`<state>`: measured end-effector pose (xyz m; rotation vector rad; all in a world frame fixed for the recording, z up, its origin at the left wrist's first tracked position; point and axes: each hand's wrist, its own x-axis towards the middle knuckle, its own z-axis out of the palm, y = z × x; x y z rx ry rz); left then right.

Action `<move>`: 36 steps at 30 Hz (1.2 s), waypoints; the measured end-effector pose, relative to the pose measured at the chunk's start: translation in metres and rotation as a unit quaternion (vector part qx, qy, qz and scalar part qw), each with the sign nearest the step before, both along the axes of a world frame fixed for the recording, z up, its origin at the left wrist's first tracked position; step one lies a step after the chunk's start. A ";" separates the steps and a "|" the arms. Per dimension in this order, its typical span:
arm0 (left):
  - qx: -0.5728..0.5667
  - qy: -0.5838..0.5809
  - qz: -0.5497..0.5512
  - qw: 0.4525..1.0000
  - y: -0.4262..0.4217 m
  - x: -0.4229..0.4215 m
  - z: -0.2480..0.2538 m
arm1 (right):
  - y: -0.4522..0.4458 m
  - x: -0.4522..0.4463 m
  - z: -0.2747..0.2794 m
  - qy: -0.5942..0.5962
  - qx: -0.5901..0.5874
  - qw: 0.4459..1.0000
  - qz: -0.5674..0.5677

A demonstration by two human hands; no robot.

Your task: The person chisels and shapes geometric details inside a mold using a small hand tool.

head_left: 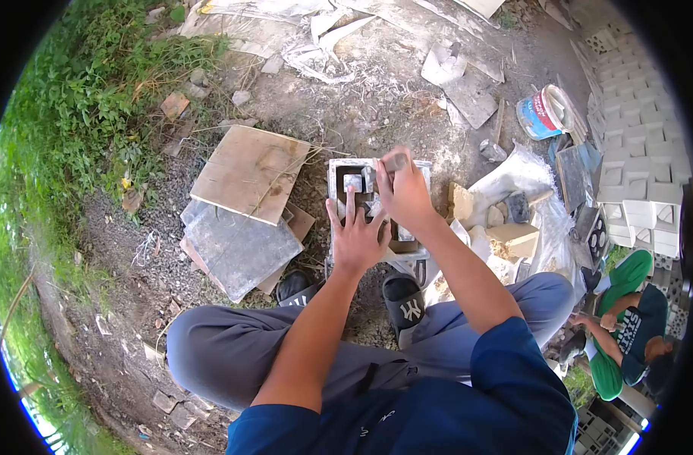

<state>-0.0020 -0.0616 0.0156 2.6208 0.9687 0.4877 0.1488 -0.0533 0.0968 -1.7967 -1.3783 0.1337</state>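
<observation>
A grey metal mould (pixel 333 182) with raised inner blocks sits on the ground between my feet. My left hand (pixel 355 236) lies over its near left part with the fingers spread. One fingertip touches a small square inner block (pixel 352 182) of the mould. Above the far right side, my right hand (pixel 401 191) is closed, its fingers curled and slightly blurred. Whatever it grips, if anything, I cannot make out. Both hands cover parts of the mould's inside.
Left of the mould lie stacked boards, a brown one (pixel 248 171) over a grey one (pixel 244 246). At right are a plastic sheet (pixel 517 178) with broken pieces, a paint bucket (pixel 545 114) and stacked pale blocks (pixel 638 136). Another person (pixel 627 326) sits at lower right.
</observation>
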 end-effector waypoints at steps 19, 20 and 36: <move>-0.007 0.028 0.003 1.000 0.000 0.001 0.006 | -0.014 0.018 0.039 0.084 -0.087 0.988 0.099; -0.008 0.029 0.007 1.000 0.002 0.000 0.005 | -0.014 0.018 0.032 0.085 -0.087 0.987 0.103; -0.038 0.059 -0.004 0.997 0.000 0.000 0.008 | -0.016 0.023 0.035 0.081 -0.032 0.988 0.131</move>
